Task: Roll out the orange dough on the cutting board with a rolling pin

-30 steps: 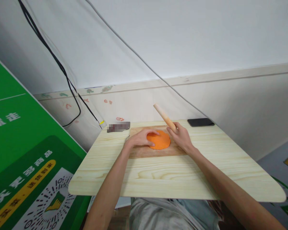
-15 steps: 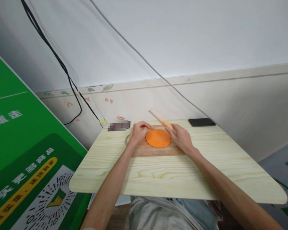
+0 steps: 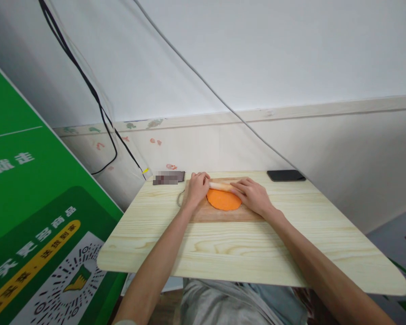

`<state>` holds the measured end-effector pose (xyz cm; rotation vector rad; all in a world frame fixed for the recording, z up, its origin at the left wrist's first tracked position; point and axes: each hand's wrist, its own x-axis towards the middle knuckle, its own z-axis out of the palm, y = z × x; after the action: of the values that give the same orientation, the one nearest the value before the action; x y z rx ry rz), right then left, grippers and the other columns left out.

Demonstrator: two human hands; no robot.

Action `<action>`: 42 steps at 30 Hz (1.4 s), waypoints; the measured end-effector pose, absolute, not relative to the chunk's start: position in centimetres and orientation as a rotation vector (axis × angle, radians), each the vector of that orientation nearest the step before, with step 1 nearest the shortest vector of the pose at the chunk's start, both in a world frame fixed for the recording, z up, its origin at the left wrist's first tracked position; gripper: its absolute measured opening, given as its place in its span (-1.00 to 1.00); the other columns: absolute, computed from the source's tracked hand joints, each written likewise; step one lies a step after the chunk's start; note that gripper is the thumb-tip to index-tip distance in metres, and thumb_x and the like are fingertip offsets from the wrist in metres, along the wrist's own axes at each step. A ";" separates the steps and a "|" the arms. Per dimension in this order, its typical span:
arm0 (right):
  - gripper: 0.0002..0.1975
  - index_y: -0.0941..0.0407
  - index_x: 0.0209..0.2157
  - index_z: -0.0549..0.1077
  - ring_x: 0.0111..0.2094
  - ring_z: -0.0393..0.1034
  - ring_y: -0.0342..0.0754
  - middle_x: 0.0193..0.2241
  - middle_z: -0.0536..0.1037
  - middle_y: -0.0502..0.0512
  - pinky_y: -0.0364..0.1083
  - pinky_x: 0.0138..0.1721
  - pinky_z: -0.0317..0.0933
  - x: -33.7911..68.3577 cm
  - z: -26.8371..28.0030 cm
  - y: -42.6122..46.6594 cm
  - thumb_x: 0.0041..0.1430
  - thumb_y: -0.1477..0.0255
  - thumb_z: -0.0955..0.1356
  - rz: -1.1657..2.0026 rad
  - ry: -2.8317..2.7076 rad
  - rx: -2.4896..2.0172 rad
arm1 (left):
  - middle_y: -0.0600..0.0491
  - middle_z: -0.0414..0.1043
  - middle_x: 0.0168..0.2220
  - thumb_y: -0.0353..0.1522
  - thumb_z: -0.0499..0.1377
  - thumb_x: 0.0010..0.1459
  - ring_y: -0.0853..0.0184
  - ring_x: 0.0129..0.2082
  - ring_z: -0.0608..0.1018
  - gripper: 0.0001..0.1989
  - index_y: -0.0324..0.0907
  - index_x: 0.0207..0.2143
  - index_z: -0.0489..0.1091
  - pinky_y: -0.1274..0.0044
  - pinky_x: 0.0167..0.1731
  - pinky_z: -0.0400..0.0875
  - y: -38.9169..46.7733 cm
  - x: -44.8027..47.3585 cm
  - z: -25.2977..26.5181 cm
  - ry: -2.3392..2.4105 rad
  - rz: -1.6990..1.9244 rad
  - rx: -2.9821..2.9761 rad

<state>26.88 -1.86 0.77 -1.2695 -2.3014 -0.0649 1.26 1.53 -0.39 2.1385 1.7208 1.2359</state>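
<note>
A flat, roundish orange sheet of dough or clay [image 3: 223, 201] lies on a wooden board [image 3: 228, 217]; which material it is, I cannot tell. Across its far edge rests a pale wooden rolling pin [image 3: 219, 186], roughly level from left to right. My left hand [image 3: 198, 186] is closed around the pin's left end. At the other end, my right hand [image 3: 252, 194] grips the pin, its fingers covering that end and its palm beside the orange sheet's right edge.
The board lies on a light wood-grain table [image 3: 223, 253]. A dark phone [image 3: 286, 175] sits at the back right, and a partly blurred dark device [image 3: 179, 177] at the back left. A metal ring handle [image 3: 180, 197] shows by the board's left side. Cables [image 3: 96, 97] hang along the wall.
The rolling pin, earlier raised and slanted in my right hand alone, has come down level onto the orange sheet's far part. My left hand has taken hold of its left end.
</note>
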 end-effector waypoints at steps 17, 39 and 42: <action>-0.48 0.01 0.28 0.56 0.22 0.39 0.29 0.24 0.57 0.32 0.21 0.15 0.33 27.7 1.5 1.9 0.55 0.07 0.22 0.020 -2.369 -1.528 | -0.08 0.63 -0.13 -0.54 0.09 0.31 0.07 0.01 0.51 -0.72 -0.08 -0.27 0.56 0.27 0.10 0.34 2.2 1.5 -0.9 1.776 1.082 2.127; -0.50 0.05 -0.37 0.64 -0.32 0.57 0.12 -0.30 0.75 0.23 -0.02 -0.35 0.03 26.4 1.6 0.2 0.52 0.18 0.21 -0.074 -2.046 -1.762 | -0.14 0.58 -0.12 -0.38 0.07 0.47 0.06 0.06 0.52 -0.71 -0.13 -0.31 0.51 0.23 0.19 0.34 2.6 2.2 -1.2 1.839 1.092 2.083; -0.52 0.05 -0.37 0.63 -0.33 0.56 0.10 -0.31 0.75 0.22 -0.02 -0.36 -0.01 26.6 1.5 0.2 0.52 0.20 0.21 -0.089 -2.065 -1.740 | -0.08 0.61 -0.14 -0.51 0.06 0.34 0.13 0.03 0.56 -0.73 -0.13 -0.27 0.55 0.27 0.21 0.39 3.0 2.0 -1.3 1.655 1.200 2.040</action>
<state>26.56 0.22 1.52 -1.7398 -2.0647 -0.0888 2.01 2.96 -1.32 2.0399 1.6552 1.2003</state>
